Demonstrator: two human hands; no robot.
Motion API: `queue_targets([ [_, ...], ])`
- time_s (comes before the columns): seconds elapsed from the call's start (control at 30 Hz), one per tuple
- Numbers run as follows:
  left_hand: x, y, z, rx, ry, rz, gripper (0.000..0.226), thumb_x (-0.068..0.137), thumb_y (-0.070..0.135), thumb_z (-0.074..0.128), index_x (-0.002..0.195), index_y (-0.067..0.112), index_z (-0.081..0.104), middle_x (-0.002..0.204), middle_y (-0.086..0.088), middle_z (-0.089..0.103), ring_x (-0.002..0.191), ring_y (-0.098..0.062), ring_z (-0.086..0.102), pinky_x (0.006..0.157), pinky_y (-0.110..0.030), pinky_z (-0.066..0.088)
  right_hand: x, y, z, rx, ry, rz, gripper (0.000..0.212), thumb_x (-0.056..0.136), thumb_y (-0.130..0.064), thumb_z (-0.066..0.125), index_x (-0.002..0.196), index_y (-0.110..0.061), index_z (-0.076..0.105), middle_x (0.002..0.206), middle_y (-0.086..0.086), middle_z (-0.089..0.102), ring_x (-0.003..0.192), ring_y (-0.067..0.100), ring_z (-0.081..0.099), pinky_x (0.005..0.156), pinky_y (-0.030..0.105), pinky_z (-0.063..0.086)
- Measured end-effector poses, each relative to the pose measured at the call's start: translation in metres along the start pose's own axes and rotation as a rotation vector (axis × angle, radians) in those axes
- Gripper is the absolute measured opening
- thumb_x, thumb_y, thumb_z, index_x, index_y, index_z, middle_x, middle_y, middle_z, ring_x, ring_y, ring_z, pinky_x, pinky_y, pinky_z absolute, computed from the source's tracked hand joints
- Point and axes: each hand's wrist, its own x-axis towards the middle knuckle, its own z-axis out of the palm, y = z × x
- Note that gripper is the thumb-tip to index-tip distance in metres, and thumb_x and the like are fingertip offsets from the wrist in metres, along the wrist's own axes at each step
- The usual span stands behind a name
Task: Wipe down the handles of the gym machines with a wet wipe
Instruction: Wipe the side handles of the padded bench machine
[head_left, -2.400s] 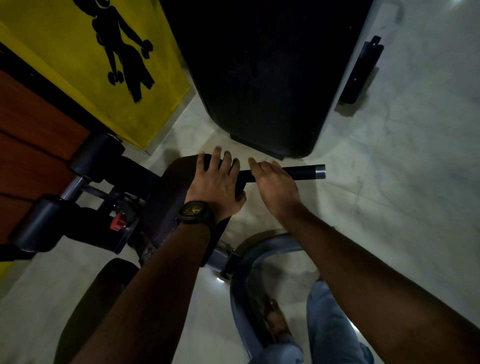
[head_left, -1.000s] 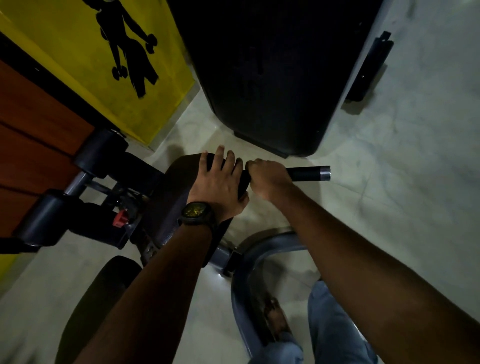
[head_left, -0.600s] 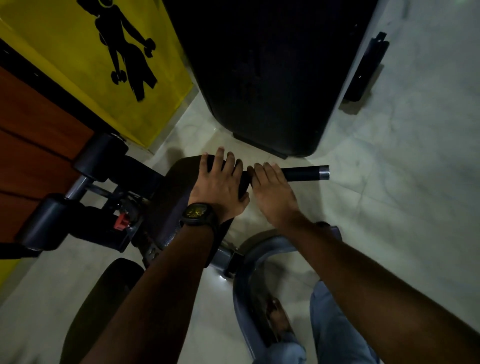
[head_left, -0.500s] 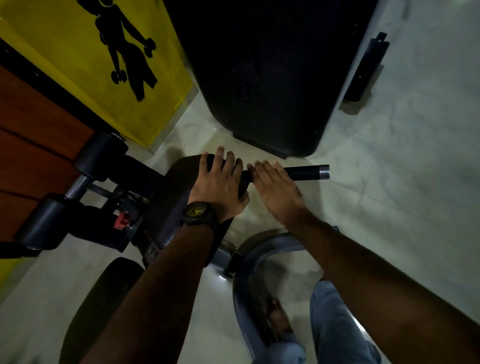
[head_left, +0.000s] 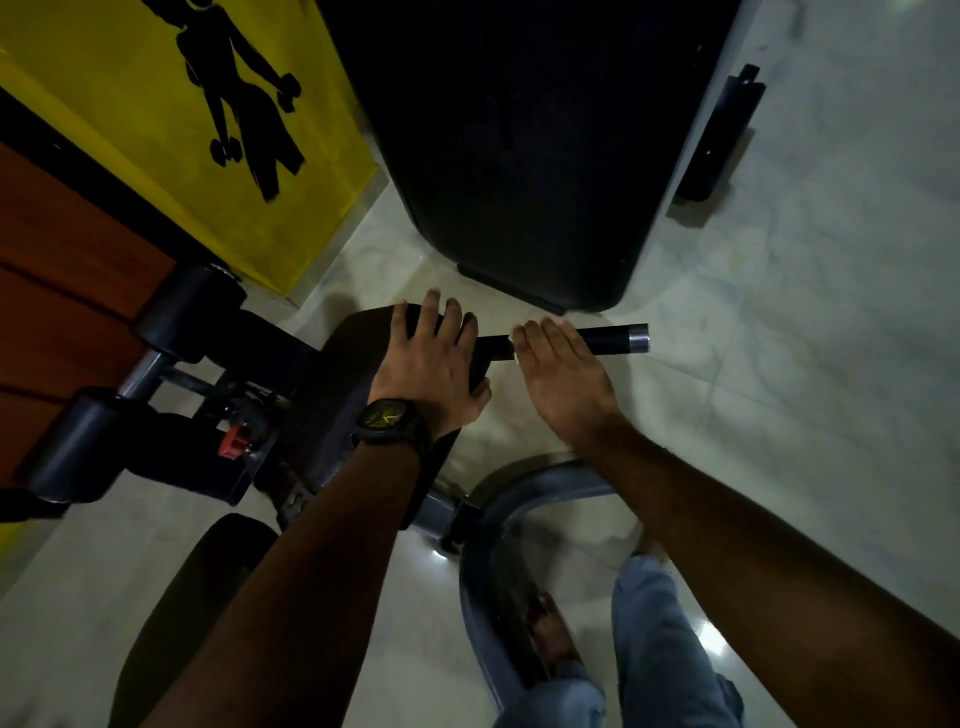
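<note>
The right hand, curled round the black handle a second ago, now lies flat on it, so wiping probably continues; the left hand rests spread on the pad.

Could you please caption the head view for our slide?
Right hand flat on black cylindrical handle, left hand resting on dark padded cushion.

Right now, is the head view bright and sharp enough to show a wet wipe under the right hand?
Head view: dim and underexposed, but sharp at centre; the right hand lies flat over the black handle, hiding anything beneath it; a small glare spot sits on the floor beside the grey frame.
</note>
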Motion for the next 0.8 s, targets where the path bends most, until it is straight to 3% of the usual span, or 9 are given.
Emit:
queue_targets([
  [0.07, 0.000, 0.001, 0.000, 0.000, -0.002, -0.001, 0.083, 0.089, 0.065, 0.039, 0.154, 0.015, 0.028, 0.161, -0.012, 0.025, 0.151, -0.035, 0.011, 0.119, -0.060, 0.012, 0.017, 0.003, -0.009, 0.108, 0.076, 0.069, 0.042, 0.097, -0.025, 0.040, 0.130, -0.005, 0.055, 0.123, 0.016, 0.063, 0.115, 0.030, 0.060, 0.116, 0.046, 0.033],
  [0.1, 0.000, 0.000, -0.001, -0.008, -0.005, -0.002, 0.083, 0.089, 0.065, 0.040, 0.154, 0.015, 0.028, 0.161, -0.012, 0.025, 0.152, -0.035, 0.011, 0.119, -0.060, 0.012, 0.023, 0.005, -0.013, 0.136, 0.067, 0.084, 0.035, 0.097, -0.029, 0.044, 0.119, -0.008, 0.060, 0.111, 0.013, 0.067, 0.103, 0.028, 0.063, 0.110, 0.045, 0.039],
  [0.17, 0.000, -0.001, -0.001, -0.019, -0.011, 0.000, 0.083, 0.089, 0.065, 0.041, 0.154, 0.015, 0.027, 0.161, -0.012, 0.025, 0.152, -0.034, 0.011, 0.119, -0.060, 0.013, 0.025, 0.005, -0.018, 0.147, 0.019, 0.103, 0.033, 0.097, -0.034, 0.047, 0.113, -0.009, 0.061, 0.106, 0.012, 0.067, 0.099, 0.027, 0.064, 0.107, 0.047, 0.041],
  [0.33, -0.001, 0.000, 0.000, -0.004, 0.005, 0.000, 0.082, 0.089, 0.065, 0.039, 0.153, 0.015, 0.029, 0.160, -0.012, 0.026, 0.151, -0.034, 0.012, 0.119, -0.060, 0.015, 0.019, 0.004, -0.011, 0.118, 0.000, 0.148, 0.033, 0.099, -0.032, 0.043, 0.120, -0.009, 0.057, 0.111, 0.013, 0.064, 0.105, 0.029, 0.061, 0.109, 0.050, 0.037],
  [0.4, -0.001, 0.000, -0.002, -0.013, -0.002, 0.002, 0.082, 0.089, 0.065, 0.040, 0.153, 0.015, 0.029, 0.161, -0.012, 0.026, 0.151, -0.035, 0.012, 0.119, -0.060, 0.014, 0.029, 0.006, -0.018, 0.151, -0.042, 0.126, 0.030, 0.099, -0.034, 0.045, 0.115, -0.013, 0.059, 0.097, 0.007, 0.062, 0.090, 0.024, 0.060, 0.089, 0.043, 0.044],
  [0.47, -0.001, 0.000, -0.002, -0.018, 0.001, 0.002, 0.082, 0.088, 0.065, 0.041, 0.153, 0.015, 0.030, 0.160, -0.012, 0.027, 0.151, -0.035, 0.012, 0.119, -0.060, 0.014, 0.038, 0.008, -0.024, 0.189, -0.084, 0.161, 0.028, 0.100, -0.035, 0.044, 0.110, -0.014, 0.060, 0.088, 0.004, 0.060, 0.080, 0.022, 0.057, 0.074, 0.039, 0.038],
  [0.63, -0.001, 0.000, -0.003, -0.022, 0.006, 0.006, 0.082, 0.088, 0.065, 0.043, 0.152, 0.015, 0.032, 0.159, -0.012, 0.029, 0.151, -0.035, 0.014, 0.119, -0.061, 0.015, 0.053, 0.020, -0.030, 0.254, -0.256, 0.173, 0.029, 0.101, -0.034, 0.048, 0.116, -0.015, 0.063, 0.096, 0.006, 0.063, 0.084, 0.024, 0.059, 0.069, 0.038, 0.039],
  [0.7, -0.001, -0.001, -0.002, -0.025, 0.007, 0.004, 0.082, 0.088, 0.065, 0.042, 0.152, 0.015, 0.032, 0.159, -0.012, 0.029, 0.151, -0.035, 0.014, 0.119, -0.061, 0.015, 0.047, 0.023, -0.034, 0.254, -0.210, 0.225, 0.025, 0.097, -0.028, 0.057, 0.117, -0.014, 0.063, 0.105, 0.009, 0.066, 0.095, 0.026, 0.063, 0.071, 0.037, 0.042],
  [0.8, 0.000, -0.001, 0.000, -0.023, 0.000, 0.002, 0.082, 0.088, 0.065, 0.042, 0.152, 0.015, 0.032, 0.160, -0.012, 0.028, 0.151, -0.035, 0.013, 0.119, -0.061, 0.014, 0.019, 0.012, -0.032, 0.143, -0.040, 0.244, 0.037, 0.092, -0.021, 0.063, 0.126, -0.007, 0.057, 0.122, 0.016, 0.061, 0.113, 0.030, 0.059, 0.097, 0.041, 0.046],
])
